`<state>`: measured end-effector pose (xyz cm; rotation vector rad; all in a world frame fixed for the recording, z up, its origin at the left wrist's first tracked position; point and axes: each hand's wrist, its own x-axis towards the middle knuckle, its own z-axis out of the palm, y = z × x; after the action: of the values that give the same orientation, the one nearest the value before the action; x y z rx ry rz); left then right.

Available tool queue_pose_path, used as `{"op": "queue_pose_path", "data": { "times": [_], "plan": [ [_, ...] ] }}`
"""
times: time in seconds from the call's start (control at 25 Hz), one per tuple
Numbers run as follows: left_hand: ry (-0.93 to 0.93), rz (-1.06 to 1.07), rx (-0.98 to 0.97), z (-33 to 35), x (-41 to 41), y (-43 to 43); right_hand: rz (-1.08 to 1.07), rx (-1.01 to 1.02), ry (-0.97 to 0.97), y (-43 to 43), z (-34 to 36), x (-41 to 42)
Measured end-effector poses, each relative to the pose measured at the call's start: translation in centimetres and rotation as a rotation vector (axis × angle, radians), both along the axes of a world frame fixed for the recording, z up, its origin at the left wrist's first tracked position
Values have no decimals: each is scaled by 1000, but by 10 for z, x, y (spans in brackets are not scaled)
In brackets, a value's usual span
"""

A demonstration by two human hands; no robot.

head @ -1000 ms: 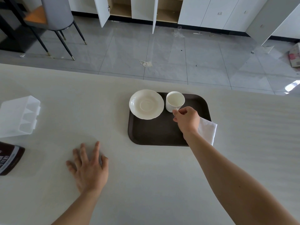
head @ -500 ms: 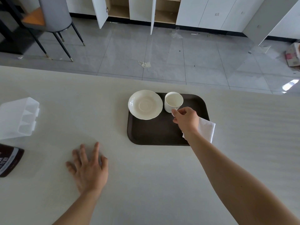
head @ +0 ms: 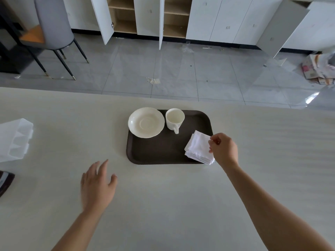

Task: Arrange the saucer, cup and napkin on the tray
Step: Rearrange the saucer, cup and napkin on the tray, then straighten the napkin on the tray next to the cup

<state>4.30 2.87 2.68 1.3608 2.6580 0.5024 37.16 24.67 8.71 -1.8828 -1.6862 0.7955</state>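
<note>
A dark brown tray (head: pixel 159 151) lies on the pale table. The white saucer (head: pixel 146 125) rests on its far left corner, overhanging the rim a little. The white cup (head: pixel 174 119) stands upright beside it, handle toward me. A folded white napkin stack (head: pixel 198 146) lies on the tray's near right corner, partly over the edge. My right hand (head: pixel 223 150) pinches the napkin's right edge with fingertips. My left hand (head: pixel 97 185) lies flat on the table, fingers spread, left of the tray and holding nothing.
A clear plastic organiser (head: pixel 15 139) sits at the table's left edge, with a dark packet (head: pixel 5 182) below it. Beyond the table's far edge are the tiled floor, a grey chair (head: pixel 52 31) and open white cabinets (head: pixel 145 17).
My right hand let go of the cup's handle and moved right and toward me onto the napkin, which now lies further onto the tray. The left hand barely shifted.
</note>
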Motion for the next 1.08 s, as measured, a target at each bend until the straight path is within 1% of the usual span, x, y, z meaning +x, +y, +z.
{"op": "queue_pose_path", "data": {
  "times": [0.08,0.16,0.24,0.36,0.48,0.56,0.84,0.96,1.08],
  "plan": [
    [4,-174,106,16,39,21,-31,-9,-36,-2,-2,13],
    [-70,-281,160,31,77,46,-52,-52,-102,-2,-6,24],
    [-170,-337,171,41,108,73,-49,-137,-149,-3,-9,32],
    [-285,-419,79,44,147,111,-22,-213,-157,-1,-14,38],
    [-359,-445,-76,39,169,140,13,-196,-190,5,-15,36],
    [-384,-438,-122,34,174,150,24,-180,-183,8,-17,35],
    [-305,-503,-122,19,182,158,62,-73,-137,22,-24,28],
    [-261,-515,-111,15,184,157,130,-26,-183,29,-25,21],
    [-228,-520,-80,12,186,160,171,29,-282,32,-26,18]
  ]
}}
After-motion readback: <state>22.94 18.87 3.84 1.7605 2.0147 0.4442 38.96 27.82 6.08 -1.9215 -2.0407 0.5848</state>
